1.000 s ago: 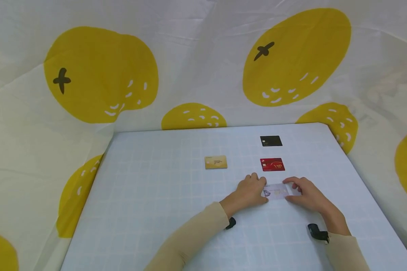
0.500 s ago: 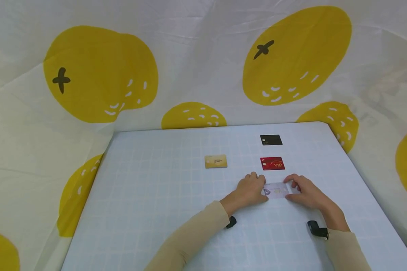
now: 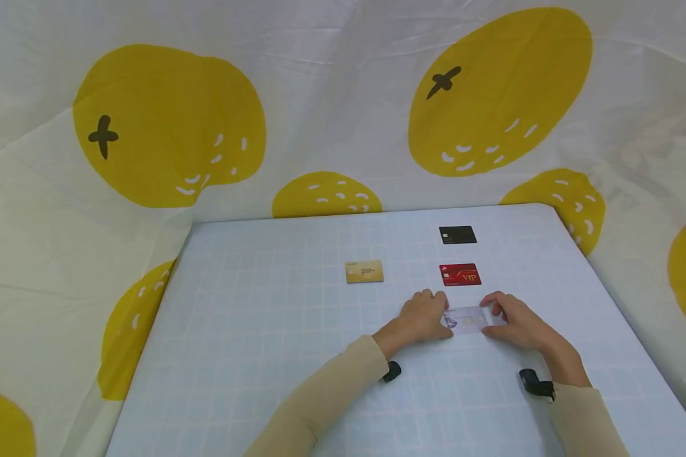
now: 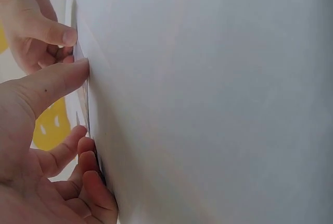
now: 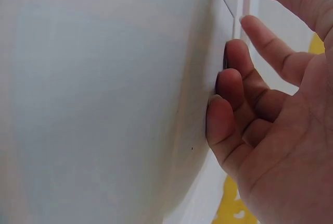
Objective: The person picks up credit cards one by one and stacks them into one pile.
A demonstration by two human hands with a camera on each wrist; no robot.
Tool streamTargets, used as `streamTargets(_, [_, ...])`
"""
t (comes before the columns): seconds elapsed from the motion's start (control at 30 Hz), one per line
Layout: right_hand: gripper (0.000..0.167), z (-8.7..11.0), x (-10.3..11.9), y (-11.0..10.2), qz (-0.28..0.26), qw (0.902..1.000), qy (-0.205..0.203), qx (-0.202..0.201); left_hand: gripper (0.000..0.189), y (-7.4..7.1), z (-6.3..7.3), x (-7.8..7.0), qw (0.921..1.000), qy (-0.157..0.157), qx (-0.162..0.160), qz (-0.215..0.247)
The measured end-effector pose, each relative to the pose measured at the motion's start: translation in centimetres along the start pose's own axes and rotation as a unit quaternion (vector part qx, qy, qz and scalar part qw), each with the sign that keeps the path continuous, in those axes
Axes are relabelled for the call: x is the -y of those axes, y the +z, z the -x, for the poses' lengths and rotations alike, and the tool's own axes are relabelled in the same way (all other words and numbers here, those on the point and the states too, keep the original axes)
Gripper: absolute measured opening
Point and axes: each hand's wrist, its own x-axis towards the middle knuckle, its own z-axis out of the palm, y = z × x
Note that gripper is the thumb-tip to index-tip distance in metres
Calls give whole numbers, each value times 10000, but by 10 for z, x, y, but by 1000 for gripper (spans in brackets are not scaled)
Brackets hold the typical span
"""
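A pale lilac card (image 3: pixel 466 320) with a small dark print at its left end lies flat on the table in the head view. My left hand (image 3: pixel 420 317) holds its left short edge between thumb and fingers. At the opposite short edge, my right hand (image 3: pixel 517 322) grips it with thumb and index finger, the other fingers curled beneath the palm. Just beyond it lies a red VIP card (image 3: pixel 460 275), and a black card (image 3: pixel 458 235) is farther back. In the left wrist view both thumbs come close together at the card, which shows only edge-on.
A gold card (image 3: pixel 364 271) sits to the left of the red one. The pale checked tabletop (image 3: pixel 251 317) ends at a white curtain (image 3: pixel 331 95) with yellow fruit prints. Small black devices (image 3: pixel 536 384) are strapped at the wrists.
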Motion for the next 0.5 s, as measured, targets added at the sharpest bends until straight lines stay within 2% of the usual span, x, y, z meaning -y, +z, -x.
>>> streamTargets(0.33, [54, 0, -1, 0, 18, 10000, -27, -18, 51, 0, 0, 0, 9998, 5, -36, 215])
streamTargets(0.5, [54, 0, -2, 3, -63, 9999, -24, -84, 56, 0, 2, 0, 9999, 15, -107, 126])
